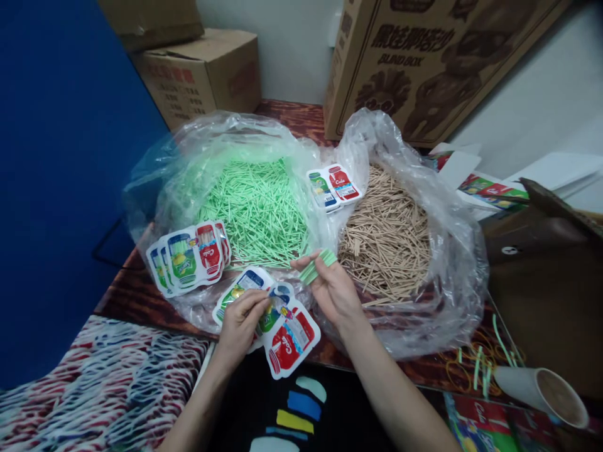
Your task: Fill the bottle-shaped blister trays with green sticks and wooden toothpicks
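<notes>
My left hand (pixel 242 323) pinches the top of a printed jar-shaped card packet (pixel 293 336) with green Sprite and red Cola panels. Another such packet (pixel 230 295) lies beneath it at the table's front edge. Held between thumb and fingers of my right hand (pixel 336 292) is a small bundle of pale green sticks (pixel 318 267). Behind the hands spreads a heap of loose green sticks (pixel 259 210) in a clear plastic bag. Brown sticks (pixel 386 232) fill a second clear bag to the right. How the packet's upper edge sits in my fingers is partly hidden.
Stacked packets (pixel 188 257) rest at left, and more (pixel 333 187) lie between the bags. Cardboard boxes (pixel 207 75) and a large Blind Box carton (pixel 424 69) stand behind. A paper cup (pixel 541 392) lies tipped at right near rubber bands (pixel 459 370). A blue panel (pixel 61 188) borders the left.
</notes>
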Tool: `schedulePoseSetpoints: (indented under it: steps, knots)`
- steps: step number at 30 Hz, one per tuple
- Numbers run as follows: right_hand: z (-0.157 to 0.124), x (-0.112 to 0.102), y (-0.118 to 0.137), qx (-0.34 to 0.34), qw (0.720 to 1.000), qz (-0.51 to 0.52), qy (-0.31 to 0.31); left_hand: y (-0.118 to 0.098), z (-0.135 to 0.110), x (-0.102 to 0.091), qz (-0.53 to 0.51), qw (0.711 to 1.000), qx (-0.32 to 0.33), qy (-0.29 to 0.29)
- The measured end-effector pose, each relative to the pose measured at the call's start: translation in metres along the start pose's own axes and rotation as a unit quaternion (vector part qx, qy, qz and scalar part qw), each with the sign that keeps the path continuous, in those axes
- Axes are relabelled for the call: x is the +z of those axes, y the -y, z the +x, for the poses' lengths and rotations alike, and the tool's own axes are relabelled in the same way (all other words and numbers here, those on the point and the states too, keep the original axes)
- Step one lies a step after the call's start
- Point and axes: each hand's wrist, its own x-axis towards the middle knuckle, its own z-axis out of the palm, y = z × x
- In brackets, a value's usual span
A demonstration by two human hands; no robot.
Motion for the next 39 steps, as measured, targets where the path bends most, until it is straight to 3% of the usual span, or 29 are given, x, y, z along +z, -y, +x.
schedulePoseSetpoints:
  steps: [4, 10, 13, 16, 20, 23, 27, 30, 34, 36, 39]
  knots:
    - [0.009, 0.012, 0.014, 0.042, 0.998, 0.027, 0.034, -0.007, 0.005, 0.011, -0.049, 0.998, -0.027, 0.013]
    - [-0.002, 0.016, 0.008, 0.108, 0.993, 0.026, 0.048, -0.005, 0.006, 0.019, -0.083, 0.995, -0.056, 0.003]
    - [-0.009, 0.015, 0.013, 0.132, 0.989, -0.019, 0.062, -0.003, 0.005, 0.021, -0.078, 0.996, -0.046, 0.001]
    - [-0.015, 0.013, 0.026, 0.161, 0.973, -0.107, 0.128, -0.004, 0.007, 0.023, -0.089, 0.996, -0.028, -0.017]
    - [-0.024, 0.010, 0.044, 0.062, 0.952, -0.273, 0.124, -0.006, 0.010, 0.025, -0.104, 0.993, -0.026, -0.055]
    - [-0.031, 0.009, 0.048, -0.039, 0.908, -0.404, 0.107, -0.006, 0.011, 0.028, -0.116, 0.989, -0.037, -0.080]
    - [-0.034, 0.008, 0.043, -0.105, 0.852, -0.490, 0.152, -0.007, 0.011, 0.030, -0.144, 0.986, -0.054, -0.068]
    - [-0.032, 0.006, 0.043, -0.109, 0.850, -0.486, 0.171, -0.009, 0.010, 0.027, -0.194, 0.975, -0.109, 0.005]
    - [-0.033, 0.006, 0.046, -0.097, 0.874, -0.454, 0.140, -0.015, 0.011, 0.022, -0.257, 0.941, -0.181, 0.124]
    - [-0.035, 0.006, 0.046, -0.090, 0.877, -0.458, 0.109, -0.017, 0.011, 0.021, -0.255, 0.941, -0.182, 0.129]
    - [-0.039, 0.003, 0.042, -0.117, 0.848, -0.511, 0.084, -0.017, 0.012, 0.019, -0.214, 0.960, -0.156, 0.089]
